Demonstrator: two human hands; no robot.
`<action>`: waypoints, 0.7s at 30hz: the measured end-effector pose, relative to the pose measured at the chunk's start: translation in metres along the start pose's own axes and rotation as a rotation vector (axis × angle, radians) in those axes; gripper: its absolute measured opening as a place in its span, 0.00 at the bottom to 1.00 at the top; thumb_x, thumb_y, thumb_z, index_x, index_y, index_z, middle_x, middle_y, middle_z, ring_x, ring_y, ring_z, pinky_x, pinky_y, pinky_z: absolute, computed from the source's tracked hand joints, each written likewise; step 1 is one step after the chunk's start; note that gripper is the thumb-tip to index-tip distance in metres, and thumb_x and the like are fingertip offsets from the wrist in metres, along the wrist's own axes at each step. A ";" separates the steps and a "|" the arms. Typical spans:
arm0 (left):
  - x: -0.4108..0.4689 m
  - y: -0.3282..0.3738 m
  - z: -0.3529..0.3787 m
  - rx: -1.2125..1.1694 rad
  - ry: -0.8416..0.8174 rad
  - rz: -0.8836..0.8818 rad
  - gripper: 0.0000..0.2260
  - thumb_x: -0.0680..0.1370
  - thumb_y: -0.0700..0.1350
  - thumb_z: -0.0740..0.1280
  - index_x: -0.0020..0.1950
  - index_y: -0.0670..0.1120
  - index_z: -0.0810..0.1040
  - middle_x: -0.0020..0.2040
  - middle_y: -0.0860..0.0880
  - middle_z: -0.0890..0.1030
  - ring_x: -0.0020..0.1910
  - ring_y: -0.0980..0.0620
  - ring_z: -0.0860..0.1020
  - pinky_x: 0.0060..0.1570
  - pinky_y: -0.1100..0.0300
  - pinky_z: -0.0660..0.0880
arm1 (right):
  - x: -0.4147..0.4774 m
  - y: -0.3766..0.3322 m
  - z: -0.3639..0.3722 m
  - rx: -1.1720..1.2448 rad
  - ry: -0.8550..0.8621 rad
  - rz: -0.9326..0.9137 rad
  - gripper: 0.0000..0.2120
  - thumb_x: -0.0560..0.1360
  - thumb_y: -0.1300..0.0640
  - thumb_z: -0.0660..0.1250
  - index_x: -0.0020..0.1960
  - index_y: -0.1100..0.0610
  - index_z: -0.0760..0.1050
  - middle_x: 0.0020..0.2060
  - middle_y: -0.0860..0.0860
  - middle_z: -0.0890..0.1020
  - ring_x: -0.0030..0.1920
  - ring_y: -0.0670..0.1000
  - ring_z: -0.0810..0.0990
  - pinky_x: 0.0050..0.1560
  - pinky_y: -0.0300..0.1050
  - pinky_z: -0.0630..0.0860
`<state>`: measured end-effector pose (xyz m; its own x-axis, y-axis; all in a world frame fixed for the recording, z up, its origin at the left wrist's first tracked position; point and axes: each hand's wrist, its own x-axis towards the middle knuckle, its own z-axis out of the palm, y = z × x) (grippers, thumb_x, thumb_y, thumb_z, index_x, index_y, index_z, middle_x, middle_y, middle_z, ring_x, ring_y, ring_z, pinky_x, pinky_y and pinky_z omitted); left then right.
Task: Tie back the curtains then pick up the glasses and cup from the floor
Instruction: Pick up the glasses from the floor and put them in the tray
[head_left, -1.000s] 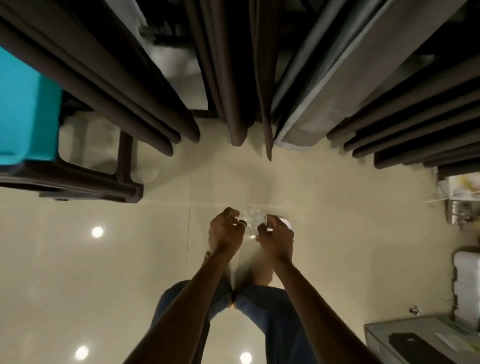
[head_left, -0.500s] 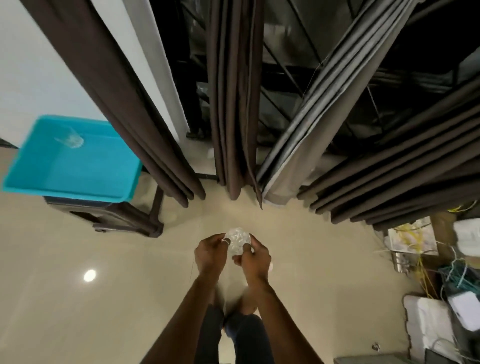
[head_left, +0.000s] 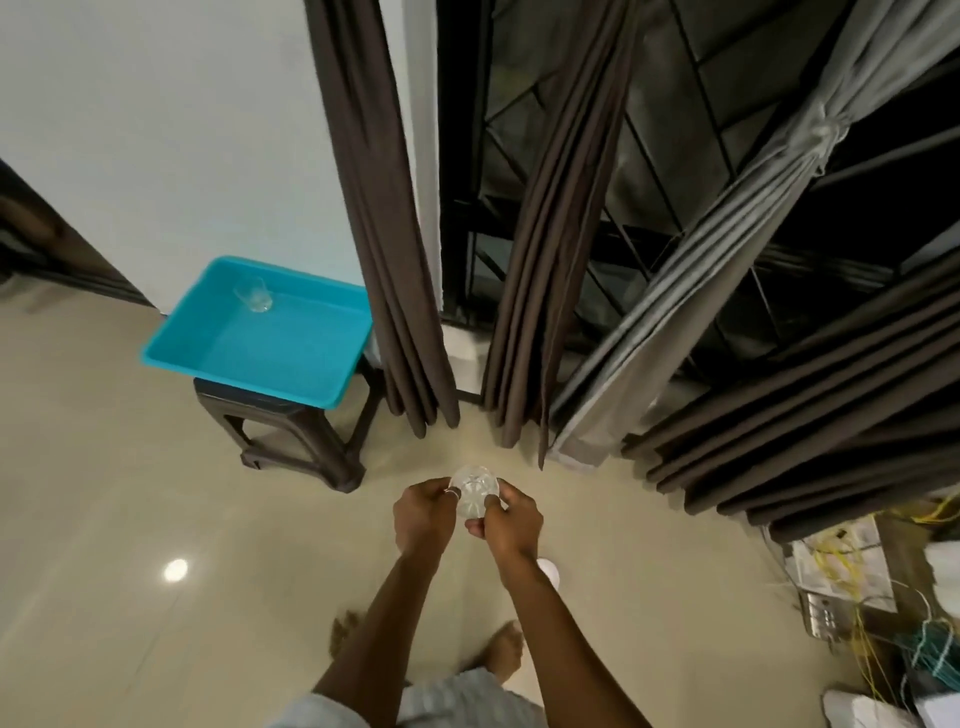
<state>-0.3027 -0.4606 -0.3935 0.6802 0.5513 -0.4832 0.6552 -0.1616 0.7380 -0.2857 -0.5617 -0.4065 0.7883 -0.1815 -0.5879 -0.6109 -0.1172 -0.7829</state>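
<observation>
Both forearms reach forward and down from the bottom of the view and meet in front of the body, above the floor (head_left: 130, 493). The left hand (head_left: 422, 517) curls its fingers round the left side of a clear glass (head_left: 474, 496). The right hand (head_left: 514, 525) pinches the right side with thumb and bent fingers. The glass sits between the two hands with one round end facing up. Off to the left, a blue tray (head_left: 291, 348) rests on a dark stool (head_left: 306, 436), with a second glass (head_left: 253, 296) in its far corner. Ahead, a grey curtain (head_left: 701, 291) is knotted back beside the brown curtains (head_left: 384, 234).
</observation>
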 end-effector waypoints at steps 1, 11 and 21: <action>0.005 0.000 -0.009 -0.010 0.007 0.015 0.10 0.77 0.42 0.67 0.52 0.49 0.88 0.47 0.50 0.88 0.44 0.49 0.81 0.47 0.61 0.75 | -0.002 -0.004 0.009 -0.012 -0.010 -0.014 0.18 0.79 0.67 0.60 0.61 0.58 0.83 0.50 0.57 0.86 0.32 0.53 0.86 0.33 0.43 0.83; 0.086 -0.032 -0.160 -0.036 0.075 0.126 0.09 0.78 0.44 0.68 0.54 0.47 0.87 0.46 0.49 0.87 0.45 0.51 0.84 0.41 0.63 0.73 | -0.048 -0.037 0.166 -0.062 -0.113 -0.112 0.15 0.79 0.67 0.65 0.62 0.56 0.82 0.53 0.56 0.85 0.42 0.57 0.87 0.35 0.43 0.84; 0.149 -0.065 -0.269 -0.042 0.175 0.036 0.10 0.79 0.47 0.69 0.58 0.48 0.86 0.48 0.50 0.87 0.44 0.52 0.84 0.47 0.57 0.82 | -0.074 -0.045 0.296 -0.139 -0.172 -0.128 0.16 0.79 0.66 0.66 0.66 0.59 0.79 0.53 0.56 0.85 0.44 0.54 0.87 0.37 0.44 0.85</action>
<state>-0.3322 -0.1484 -0.3863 0.6329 0.6804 -0.3695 0.6147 -0.1514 0.7741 -0.2945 -0.2541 -0.3881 0.8536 0.0108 -0.5208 -0.5000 -0.2636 -0.8250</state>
